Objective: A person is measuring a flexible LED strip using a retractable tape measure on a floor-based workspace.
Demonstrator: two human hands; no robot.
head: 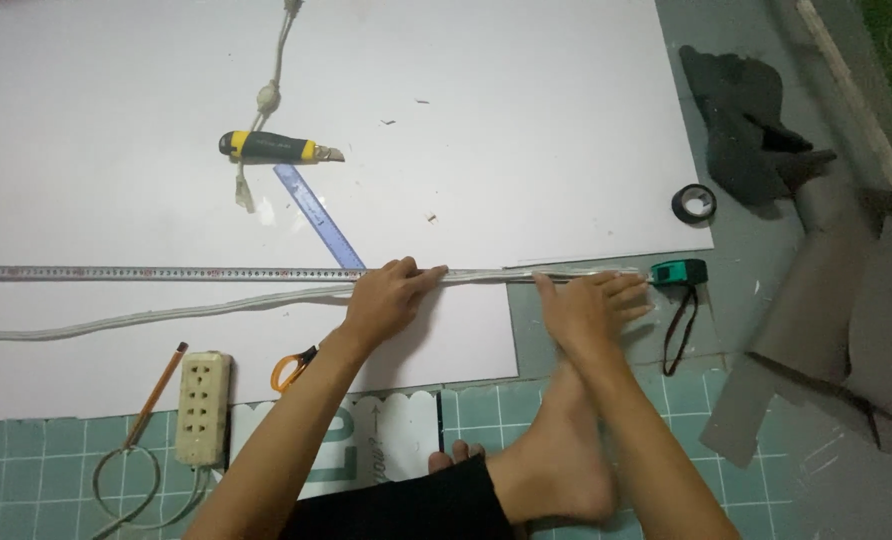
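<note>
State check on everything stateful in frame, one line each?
Tape measure: extended across the white board.
Utility knife: blade out, lying free.
Cable: laid along the tape, pressed down.
Left hand: flat on cable.
Right hand: flat on cable.
Tape roll: lying flat.
Power strip: sockets empty.

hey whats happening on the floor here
A person sitting on the floor presses both hands onto a clear flat cable laid along an extended tape measure on a white sheet. The left hand pins the cable near the middle; the right hand holds it near the green tape case. A utility knife and blue ruler lie nearby, untouched.
</note>
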